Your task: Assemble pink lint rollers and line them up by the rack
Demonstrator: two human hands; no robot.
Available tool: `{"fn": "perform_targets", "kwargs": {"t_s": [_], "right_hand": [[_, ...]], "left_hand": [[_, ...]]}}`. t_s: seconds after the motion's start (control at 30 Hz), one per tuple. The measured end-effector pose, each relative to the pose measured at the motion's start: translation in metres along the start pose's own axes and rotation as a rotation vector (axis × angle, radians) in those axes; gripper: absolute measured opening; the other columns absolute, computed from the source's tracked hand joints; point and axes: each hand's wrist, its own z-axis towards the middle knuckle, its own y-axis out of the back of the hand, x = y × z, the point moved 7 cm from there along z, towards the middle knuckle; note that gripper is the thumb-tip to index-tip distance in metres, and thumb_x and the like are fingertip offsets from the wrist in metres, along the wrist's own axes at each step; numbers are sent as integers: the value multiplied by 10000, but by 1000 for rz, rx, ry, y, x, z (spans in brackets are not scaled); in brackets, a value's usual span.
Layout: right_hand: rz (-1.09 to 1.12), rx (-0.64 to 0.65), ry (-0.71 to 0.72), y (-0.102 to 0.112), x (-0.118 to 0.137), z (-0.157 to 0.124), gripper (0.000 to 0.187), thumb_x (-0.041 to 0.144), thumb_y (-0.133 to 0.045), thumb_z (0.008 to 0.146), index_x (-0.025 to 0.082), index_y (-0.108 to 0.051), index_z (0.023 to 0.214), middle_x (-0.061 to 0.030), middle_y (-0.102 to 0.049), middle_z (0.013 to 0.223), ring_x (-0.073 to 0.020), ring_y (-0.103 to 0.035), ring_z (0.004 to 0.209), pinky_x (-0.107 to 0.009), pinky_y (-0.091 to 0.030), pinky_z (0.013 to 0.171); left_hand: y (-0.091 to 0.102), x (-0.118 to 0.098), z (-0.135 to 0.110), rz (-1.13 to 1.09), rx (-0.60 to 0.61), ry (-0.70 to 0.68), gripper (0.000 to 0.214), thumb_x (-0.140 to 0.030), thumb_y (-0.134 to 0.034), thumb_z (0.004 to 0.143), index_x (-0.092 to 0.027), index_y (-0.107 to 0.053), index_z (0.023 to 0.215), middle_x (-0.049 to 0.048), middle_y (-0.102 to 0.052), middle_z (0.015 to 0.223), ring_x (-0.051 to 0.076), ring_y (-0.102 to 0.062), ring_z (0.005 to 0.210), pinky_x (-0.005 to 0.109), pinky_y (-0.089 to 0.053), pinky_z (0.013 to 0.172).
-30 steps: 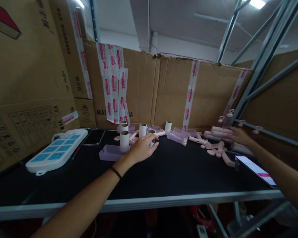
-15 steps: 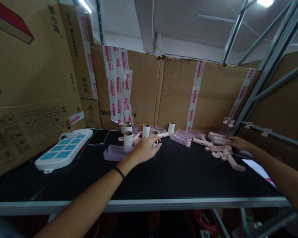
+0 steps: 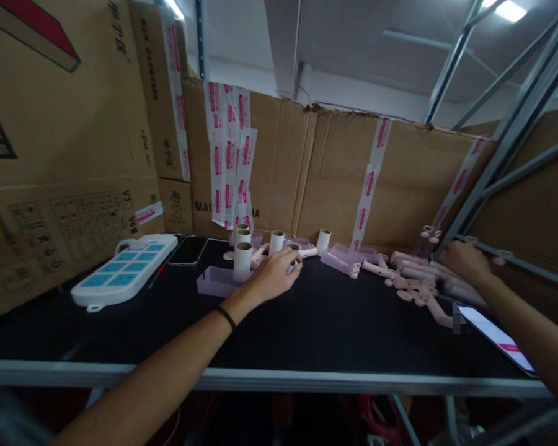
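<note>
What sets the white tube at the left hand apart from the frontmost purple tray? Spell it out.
Shape: the white tube is round, while the purple tray is a long, low box.
Colour: the tube is white outside; the tray is pale purple.
Contact: the left hand curves around the tube, while neither hand grips the tray.
Both are in front of the cardboard wall.

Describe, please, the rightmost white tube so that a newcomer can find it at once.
Find the tall cardboard wall behind the black table. Near its foot, just left of a purple tray, stands a white, open-topped tube. It stands alone beyond the left hand, apart from the other white tubes farther left.
</note>
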Motion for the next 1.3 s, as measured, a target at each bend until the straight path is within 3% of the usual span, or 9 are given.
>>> {"fn": "perform_targets", "kwargs": {"t_s": [0.1, 0.2, 0.37, 0.5, 0.63, 0.73, 0.93, 1.07, 1.3], "right_hand": [[-10, 176, 194, -30, 44, -11, 128, 125, -641, 825, 147, -766, 806, -215, -743, 888, -272, -712, 882, -382, -450, 821], [108, 375, 508, -69, 123, -59, 225, 201, -610, 889, 214, -764, 1052, -113, -755, 1037, -212, -706, 905, -312, -500, 861], [524, 428, 943, -87, 260, -165, 506, 261, -601, 936, 303, -538, 1436, -126, -499, 1472, -250, -631, 1170, -439, -522, 1018], [619, 399, 967, -105, 312, -194, 423, 265, -649, 924, 280, -591, 1343, -125, -378, 1554, -301, -419, 1427, -536, -385, 1165], [711, 466, 844, -126, 320, -181, 129, 238, -657, 906, 199, -697, 1022, -134, -570, 1285, -270, -568, 1230, -485, -480, 1052], [897, 519, 732, -124, 313, -169, 148, 337, -658, 912, 198, -704, 926, -113, -612, 1184, -247, -600, 1151, -406, -532, 952], [1338, 680, 499, -114, 311, -175, 267, 475, -673, 899, 229, -678, 1000, -73, -619, 1273, -210, -648, 1059, -345, -568, 895], [1418, 592, 358, -129, 302, -182, 331, 501, -532, 982, 281, -578, 1226, -74, -620, 1299, -195, -671, 1007, -370, -584, 880], [809, 654, 1035, -151, 309, -235, 293, 365, -614, 966, 257, -678, 1230, -102, -602, 1302, -253, -542, 1270, -451, -414, 1128]], "left_hand": [[5, 2, 1, 14, -65, 29, 126, -187, -509, 949, -214, -628, 980, 40, -685, 1000, 211, -646, 923, 353, -470, 842], [10, 6, 1, 22, -124, 69, 154, -138, -507, 927, -215, -629, 982, 36, -697, 981, 215, -652, 935, 353, -468, 837], [19, 12, 1, 22, -213, 122, 183, -114, -513, 905, -215, -602, 1028, 33, -690, 934, 198, -653, 831, 326, -470, 752], [23, 17, 1, -15, -261, 145, 211, -100, -503, 900, -207, -577, 1067, 36, -675, 924, 193, -656, 828, 312, -478, 727], [26, 20, 1, -26, -310, 150, 223, -131, -524, 909, -195, -570, 1117, 69, -673, 1013, 212, -662, 926, 335, -512, 791], [25, 20, 1, -53, -335, 124, 306, -229, -587, 925, -196, -554, 1227, 111, -659, 1207, 242, -647, 1088, 372, -516, 906], [10, 28, 1, -147, -231, 214, 490, -354, -740, 833, -237, -583, 1283, 85, -711, 1135, 275, -678, 1040, 397, -526, 904], [18, 39, 0, -314, -357, 296, 403, -372, -674, 882, -211, -579, 1239, 84, -712, 1106, 253, -682, 1003, 374, -531, 873], [31, 60, -3, -541, -594, 356, 357, -461, -631, 911, -206, -555, 1149, 65, -672, 1056, 223, -669, 954, 339, -519, 853]]}}
